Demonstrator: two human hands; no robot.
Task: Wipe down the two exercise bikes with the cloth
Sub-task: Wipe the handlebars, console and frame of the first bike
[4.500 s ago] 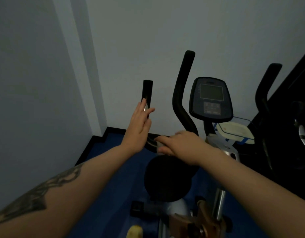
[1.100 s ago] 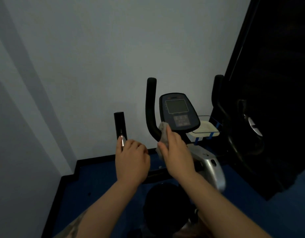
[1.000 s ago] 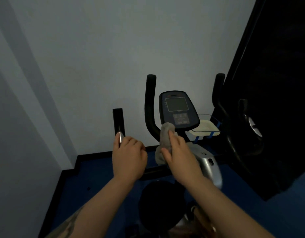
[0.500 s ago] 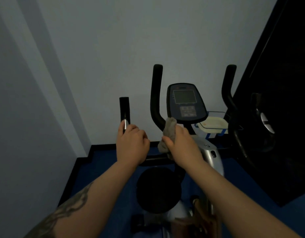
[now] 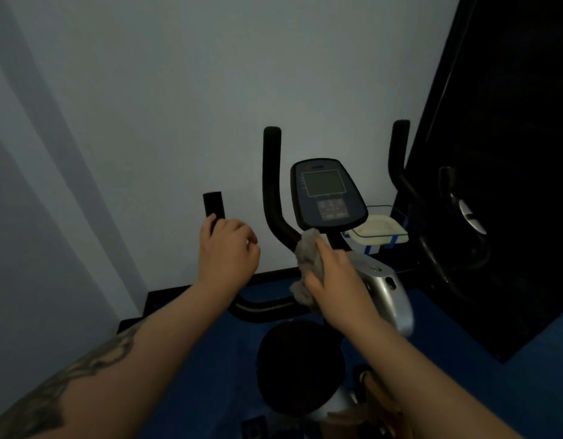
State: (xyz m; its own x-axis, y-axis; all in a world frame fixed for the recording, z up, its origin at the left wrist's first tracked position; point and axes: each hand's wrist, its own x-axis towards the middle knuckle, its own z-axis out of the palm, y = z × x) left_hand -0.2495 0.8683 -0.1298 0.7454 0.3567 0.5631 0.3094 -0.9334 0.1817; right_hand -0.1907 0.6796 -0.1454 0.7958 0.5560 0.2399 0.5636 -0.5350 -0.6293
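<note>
An exercise bike stands in front of me, with a dark console (image 5: 327, 193), a silver body (image 5: 389, 289) and black curved handlebars (image 5: 272, 185). My left hand (image 5: 226, 251) grips the short upright left grip (image 5: 213, 205) near its lower end. My right hand (image 5: 332, 274) holds a crumpled grey cloth (image 5: 307, 259) against the base of the inner handlebar, just under the console. A round black part (image 5: 300, 362) of the bike sits below my arms. A second, dark bike (image 5: 457, 223) stands at the right, hard to make out.
A white tray in a blue-edged holder (image 5: 378, 231) sits right of the console. A pale wall (image 5: 179, 106) is close behind the bike, with a corner to the left. A black panel (image 5: 511, 153) fills the right side. The floor (image 5: 463, 391) is blue.
Over the last second the cloth and my right hand stayed at the handlebar base, shifting slightly. My left hand went from touching the left grip to gripping it. My view shifted.
</note>
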